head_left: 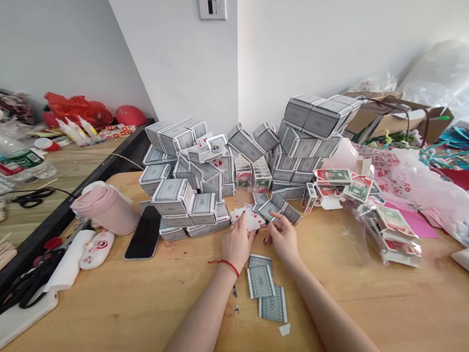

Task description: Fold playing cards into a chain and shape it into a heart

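My left hand (pixel 237 245), with a red string round its wrist, has its fingers closed on a fan of face-up playing cards (pixel 247 217) at the middle of the wooden table (pixel 119 320). Beside it, my right hand (pixel 282 239) pinches several grey-backed cards (pixel 278 207) spread just in front of the fingers. Three grey-backed cards (pixel 265 289) lie face down between my forearms. Behind both hands rises a heap of grey card packs (pixel 201 173).
A black phone (pixel 142 233), a pink roll (pixel 107 207) and a white mouse (pixel 96 248) lie to the left. Red-and-green card boxes (pixel 345 183) and plastic bags (pixel 418 186) sit to the right. Scissors (pixel 25 284) rest at the left edge.
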Available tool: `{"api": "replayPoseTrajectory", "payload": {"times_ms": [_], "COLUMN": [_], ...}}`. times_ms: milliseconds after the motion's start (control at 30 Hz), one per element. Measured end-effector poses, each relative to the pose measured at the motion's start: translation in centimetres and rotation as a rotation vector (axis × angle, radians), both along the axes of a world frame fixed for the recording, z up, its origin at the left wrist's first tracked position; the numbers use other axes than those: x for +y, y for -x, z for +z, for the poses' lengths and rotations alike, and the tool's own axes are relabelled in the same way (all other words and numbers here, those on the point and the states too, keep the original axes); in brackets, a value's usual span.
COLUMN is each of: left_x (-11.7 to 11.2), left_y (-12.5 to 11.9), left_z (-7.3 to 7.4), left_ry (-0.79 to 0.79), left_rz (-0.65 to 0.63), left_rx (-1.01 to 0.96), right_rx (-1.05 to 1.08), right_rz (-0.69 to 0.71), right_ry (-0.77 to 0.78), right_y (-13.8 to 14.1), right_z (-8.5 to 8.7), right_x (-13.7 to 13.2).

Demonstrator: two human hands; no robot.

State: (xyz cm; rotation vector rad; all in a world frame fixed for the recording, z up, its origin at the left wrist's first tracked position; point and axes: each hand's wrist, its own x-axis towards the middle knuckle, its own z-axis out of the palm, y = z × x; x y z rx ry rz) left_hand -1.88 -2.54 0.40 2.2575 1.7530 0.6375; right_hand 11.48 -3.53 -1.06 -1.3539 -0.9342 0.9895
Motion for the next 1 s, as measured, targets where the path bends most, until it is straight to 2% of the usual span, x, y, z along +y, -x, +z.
{"api": "replayPoseTrajectory", "payload": {"times_ms": [200,300,500,600,767,867,1000], "left_x": [0.2,0.5,0.8,0.9,1.0,0.9,0.6], "left_y": [0.1,0.4,0.7,0.6,0.5,0.5,0.3], "left_z": [-0.2,-0.3,-0.6,-0.8,-1.1,-1.1,-1.0], "left_ry": [-0.036,-0.034,-0.042,-0.056,-0.090,-0.060,0.008], "left_rz": [-0.011,-0.015,-0.052,-0.108,-0.125,-0.124,-0.087], "left_rx": [-0.004,-0.039,-0.186,-0.223,-0.246,-0.172,-0.029], "right_rx": [-0.129,-0.084,0.046,-0.045,-0.111,-0.167,-0.426], "right_rz": [-0.009,-0.009,-0.009,0.022,0.077,0.075,0.077], "right_ry": [0.045,0.071,0.028,0.035,0.046,0.044,0.034], "right_y": [-0.2,-0.3,-0.6,-0.6,-0.5,-0.6,-0.7], "right_z": [-0.9,-0.7,-0.5,-0.8,-1.3,-1.6,-1.3], "right_x": [0.2,0.2,0.5,0.5,0.6,0.6,0.3]}}
